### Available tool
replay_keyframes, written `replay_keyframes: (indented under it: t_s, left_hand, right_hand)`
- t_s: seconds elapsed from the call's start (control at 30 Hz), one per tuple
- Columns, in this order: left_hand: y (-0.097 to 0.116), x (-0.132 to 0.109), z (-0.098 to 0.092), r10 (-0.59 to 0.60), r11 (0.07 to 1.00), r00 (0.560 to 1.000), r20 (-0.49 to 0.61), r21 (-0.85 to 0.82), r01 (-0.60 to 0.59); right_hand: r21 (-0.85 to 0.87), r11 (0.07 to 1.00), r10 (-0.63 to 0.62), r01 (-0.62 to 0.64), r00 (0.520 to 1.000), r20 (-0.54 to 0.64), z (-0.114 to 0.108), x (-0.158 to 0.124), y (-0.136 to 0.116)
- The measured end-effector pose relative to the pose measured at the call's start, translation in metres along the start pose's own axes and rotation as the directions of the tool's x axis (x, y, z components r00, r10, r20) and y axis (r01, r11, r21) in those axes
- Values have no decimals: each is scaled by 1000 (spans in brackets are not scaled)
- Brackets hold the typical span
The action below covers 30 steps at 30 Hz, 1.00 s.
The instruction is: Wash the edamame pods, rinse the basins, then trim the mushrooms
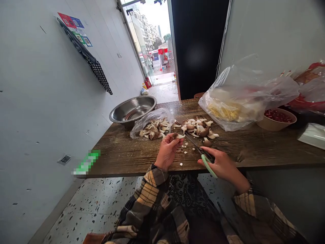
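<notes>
My left hand (167, 150) pinches a mushroom (179, 136) by its brown cap, the pale stem pointing right. In my right hand (221, 165) is a pair of scissors (208, 166) with light green handles; their tips are at the stem end of that mushroom. Just beyond my hands lies a loose pile of mushrooms (194, 127) on the wooden table (127, 149). Left of the pile, a clear plastic bag (139, 126) holds more mushrooms (153, 129). Several small white stem pieces (186, 152) are scattered near my left hand.
A wide metal basin (132, 110) stands at the back left. To the right are a large plastic bag with yellow contents (224, 110), a bowl of red pieces (279, 117) and a white tissue pack (313, 135). A wall borders the table's left side.
</notes>
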<state>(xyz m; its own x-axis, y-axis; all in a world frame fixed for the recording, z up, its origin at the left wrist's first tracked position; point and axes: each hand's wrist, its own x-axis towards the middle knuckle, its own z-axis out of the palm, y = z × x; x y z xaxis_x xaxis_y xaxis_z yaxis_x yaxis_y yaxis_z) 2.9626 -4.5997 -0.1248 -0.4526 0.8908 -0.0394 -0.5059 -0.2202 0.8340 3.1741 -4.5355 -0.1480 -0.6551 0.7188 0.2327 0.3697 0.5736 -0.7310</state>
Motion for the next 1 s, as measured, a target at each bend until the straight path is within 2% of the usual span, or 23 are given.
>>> replay_keyframes:
  t_s: [0.23,0.43,0.63,0.77,0.9,1.0]
  left_hand:
    - [-6,-7,0,-16,1000,1000,22,6,16]
    - [-8,-7,-3,-10,1000,1000,-4,-8,10]
    - [-6,-7,-1,30,994,999,-14,109,-29]
    - [-6,-9,3,15,975,999,44,223,-25]
    - [-8,-12,8,26,940,996,87,336,-54]
    - [-10,-15,13,48,918,994,98,388,-83]
  right_hand:
    - [94,996,-4,5,1000,-11,5,-1,-1]
    - [113,994,10,-12,1000,12,4,-5,0]
    - [114,990,102,-88,986,-128,1,3,4]
    - [252,964,124,-83,981,-149,4,18,1]
    - [451,892,115,-41,984,-138,13,34,-9]
    - [534,845,96,-16,988,-124,22,43,-15]
